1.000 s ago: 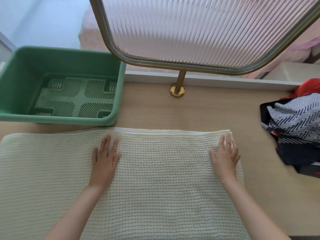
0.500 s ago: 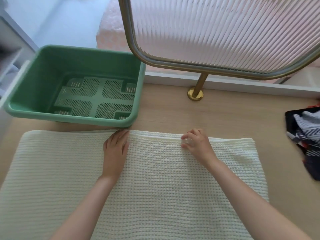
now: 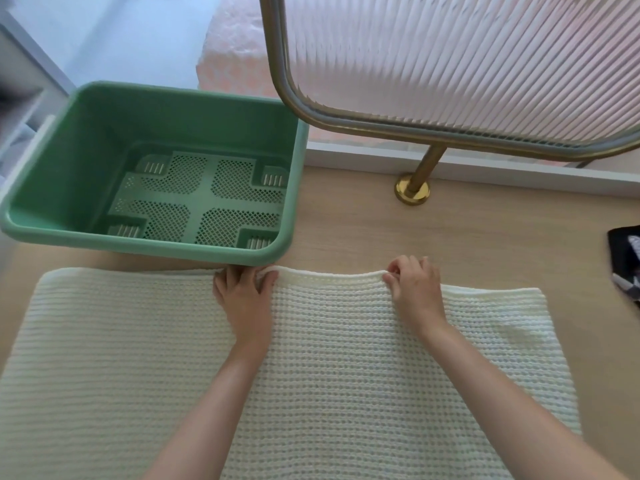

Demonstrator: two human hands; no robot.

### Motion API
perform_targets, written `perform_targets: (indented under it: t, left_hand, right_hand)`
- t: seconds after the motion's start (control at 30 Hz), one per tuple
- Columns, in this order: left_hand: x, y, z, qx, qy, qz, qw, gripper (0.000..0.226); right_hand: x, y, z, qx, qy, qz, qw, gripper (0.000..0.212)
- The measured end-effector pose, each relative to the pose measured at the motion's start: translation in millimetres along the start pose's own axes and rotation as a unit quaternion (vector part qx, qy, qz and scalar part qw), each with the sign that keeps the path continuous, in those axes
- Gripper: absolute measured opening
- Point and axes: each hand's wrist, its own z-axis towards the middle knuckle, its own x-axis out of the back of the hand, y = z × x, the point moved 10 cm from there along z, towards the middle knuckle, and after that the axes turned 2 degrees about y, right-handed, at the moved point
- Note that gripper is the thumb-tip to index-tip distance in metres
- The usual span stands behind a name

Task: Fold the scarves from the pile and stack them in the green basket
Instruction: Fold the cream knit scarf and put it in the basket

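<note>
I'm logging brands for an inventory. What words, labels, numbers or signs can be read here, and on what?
None: no readable text anywhere.
Green plastic basket: bare, only perforations.
Cream waffle-knit scarf: no tag showing.
Dark patterned scarf pile: blurred white print, no letters discernible.
Ribbed glass screen with brass frame: unmarked.

A wide cream waffle-knit scarf lay spread flat, its far edge raised in a slight ridge near the middle. Just beyond that edge stood the mint-green rectangular plastic basket, its perforated floor showing. A dark patterned pile of scarves lay well apart at the right edge.
</note>
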Motion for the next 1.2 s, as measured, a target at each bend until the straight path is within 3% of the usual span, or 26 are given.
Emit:
perform_targets:
  t: [0.1,0.23,0.4,0.53,0.63,0.77,1.0,1.2]
  left_hand:
    - [1,0,-2,0.012,-0.002,-0.006,1.000,0.037]
    - [30,-1,-12,-0.007,0.015,-0.052,0.999,0.041]
    - [58,5,-64,-0.083,-0.053,-0.129,0.987,0.015]
    - [50,-10,-132,-0.192,-0.144,0.001,0.971,0.044]
    - [36,-44,-157,-0.170,-0.211,0.089,0.958,0.056]
    - [23,-48,-137,-0.201,-0.228,0.159,0.939,0.058]
    - [13,-39,-115,-0.210,-0.215,0.176,0.937,0.058]
    - [14,-32,-106,-0.170,-0.252,0.135,0.943,0.089]
  right_hand:
    - [-5,-1,-2,-0.001,-0.010,-0.032,0.999,0.023]
    - [24,-19,-40,0.028,0.057,0.050,0.997,0.032]
    - [-1,-49,-140,0.098,-0.054,0.059,0.992,0.053]
    - [-35,-29,-189,0.099,-0.149,-0.045,0.983,0.068]
    - [-46,-19,-187,0.115,-0.177,-0.103,0.972,0.073]
    - [-53,-14,-168,0.114,-0.186,-0.112,0.969,0.077]
    - [-51,-11,-133,0.115,-0.193,-0.089,0.970,0.082]
    - [-47,-20,-129,0.131,-0.216,-0.049,0.966,0.085]
